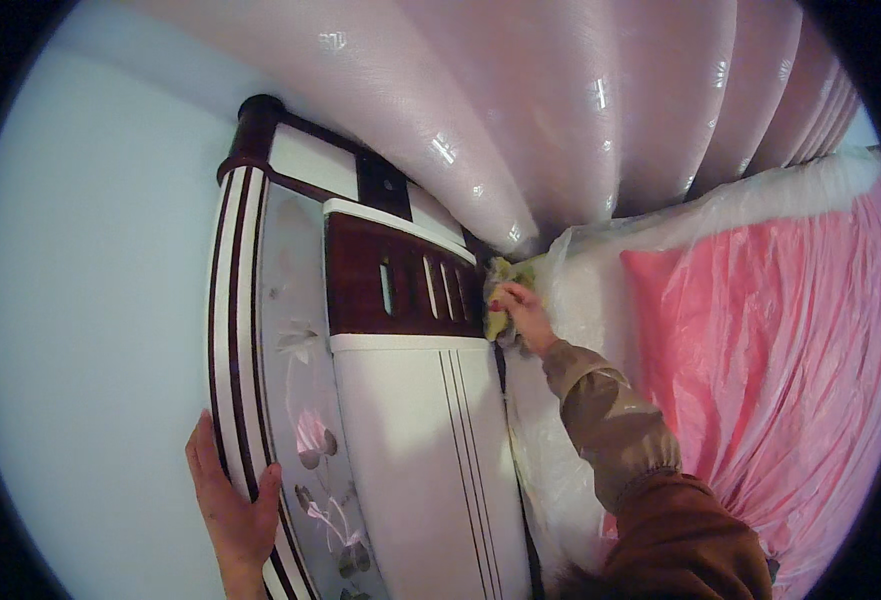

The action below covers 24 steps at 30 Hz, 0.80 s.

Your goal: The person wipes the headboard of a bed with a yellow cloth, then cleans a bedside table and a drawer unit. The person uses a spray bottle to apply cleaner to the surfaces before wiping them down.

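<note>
My left hand (236, 495) grips the striped top rail (239, 337) of a headboard, with the thumb on the front side and the fingers on the wall side. My right hand (526, 315) holds a crumpled yellow-green cloth (497, 319) against the far lower part of the headboard, beside the mattress (583, 300). Under the rail runs a grey panel (305, 405) with a pink and white flower pattern. Next to it are a dark red slotted panel (358, 277) and a cream padded panel (410, 435) with thin dark lines.
A glossy pink curtain (485, 82) hangs in folds over the headboard's far end. Clear plastic sheeting (778, 187) covers the bed and its pink bedding (718, 322) on the right. A pale blue wall (102, 300) stands close behind the rail.
</note>
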Tool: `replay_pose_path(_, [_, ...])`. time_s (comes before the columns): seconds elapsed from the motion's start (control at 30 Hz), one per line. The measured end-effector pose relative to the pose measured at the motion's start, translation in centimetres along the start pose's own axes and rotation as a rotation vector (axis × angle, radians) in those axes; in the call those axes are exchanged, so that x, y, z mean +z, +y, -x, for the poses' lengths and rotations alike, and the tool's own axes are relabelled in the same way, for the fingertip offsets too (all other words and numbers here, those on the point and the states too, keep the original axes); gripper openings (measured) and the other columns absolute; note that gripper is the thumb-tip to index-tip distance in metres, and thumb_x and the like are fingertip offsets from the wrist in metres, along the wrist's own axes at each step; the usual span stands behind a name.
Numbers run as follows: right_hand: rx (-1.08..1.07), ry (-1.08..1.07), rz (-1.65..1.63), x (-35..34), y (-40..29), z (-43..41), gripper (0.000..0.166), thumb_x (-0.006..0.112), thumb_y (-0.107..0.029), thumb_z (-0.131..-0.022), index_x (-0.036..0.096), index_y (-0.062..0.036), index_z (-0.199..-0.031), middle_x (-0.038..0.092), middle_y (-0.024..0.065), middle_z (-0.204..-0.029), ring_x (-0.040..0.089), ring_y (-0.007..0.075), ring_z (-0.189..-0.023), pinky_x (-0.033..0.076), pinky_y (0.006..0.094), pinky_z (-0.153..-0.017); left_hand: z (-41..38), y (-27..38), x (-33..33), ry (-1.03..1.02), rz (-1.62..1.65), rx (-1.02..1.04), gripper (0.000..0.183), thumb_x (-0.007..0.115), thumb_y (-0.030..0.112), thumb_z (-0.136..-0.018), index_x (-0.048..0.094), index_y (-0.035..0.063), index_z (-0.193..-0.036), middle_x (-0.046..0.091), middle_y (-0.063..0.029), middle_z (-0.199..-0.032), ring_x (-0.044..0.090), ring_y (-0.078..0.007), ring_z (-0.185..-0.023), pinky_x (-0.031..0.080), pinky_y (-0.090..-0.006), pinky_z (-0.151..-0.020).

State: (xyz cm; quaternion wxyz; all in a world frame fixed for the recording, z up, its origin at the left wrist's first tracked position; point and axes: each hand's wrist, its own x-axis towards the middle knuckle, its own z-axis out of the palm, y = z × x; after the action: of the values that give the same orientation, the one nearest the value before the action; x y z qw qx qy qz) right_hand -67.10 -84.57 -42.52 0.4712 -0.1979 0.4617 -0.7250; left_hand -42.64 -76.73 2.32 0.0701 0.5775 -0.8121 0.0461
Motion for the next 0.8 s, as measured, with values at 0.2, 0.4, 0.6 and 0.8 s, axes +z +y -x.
replay_pose_path(0.2, [-0.234,-0.324,0.048,8.7,-3.7,3.8,0.026,0.063,-0.018,-0.09,0.061,-0.0036,-0.112,0.064,0.0029,-0.1,0.059,0.0127,-0.089,0.05,0.0283,-0.078,0.3,-0.6,0.2,0.032,0.039,0.004,0.081,0.068,-0.002,-0.067,0.03,-0.0028,-0.139,0.04,-0.0215,-0.132,0.042,-0.0389,-0.122,0.034,-0.0425,-0.104])
replay_pose_path(0.4, [-0.208,0.125,0.424,2.5,3.3,2.7,0.021,0.057,-0.014,-0.092,0.057,-0.0017,-0.109,0.063,0.0058,-0.091,0.062,0.017,-0.083,0.051,0.0308,-0.072,-0.8,0.8,-0.1,0.006,0.056,0.076,0.08,0.071,0.003,-0.07,0.03,-0.0036,-0.138,0.039,-0.0228,-0.132,0.042,-0.0392,-0.121,0.037,-0.042,-0.102])
replay_pose_path(0.6, [0.074,-0.123,0.005,1.0,0.8,1.3,0.022,0.053,-0.019,-0.096,0.059,-0.0026,-0.109,0.062,0.0012,-0.087,0.057,0.0107,-0.083,0.049,0.0284,-0.077,-0.4,-0.1,-0.3,0.0,0.07,0.033,0.081,0.072,0.007,-0.072,0.028,-0.0028,-0.139,0.038,-0.0228,-0.132,0.046,-0.0399,-0.118,0.043,-0.0427,-0.098])
replay_pose_path(0.8, [-0.127,-0.472,-0.171,12.5,-18.1,3.3,0.026,0.053,-0.018,-0.096,0.054,-0.0042,-0.118,0.058,0.0023,-0.102,0.056,0.0097,-0.092,0.047,0.0261,-0.081,0.3,-0.4,-1.1,0.033,0.12,0.028,0.078,0.072,0.003,-0.07,0.031,-0.005,-0.136,0.04,-0.0232,-0.131,0.044,-0.0389,-0.119,0.038,-0.0426,-0.102])
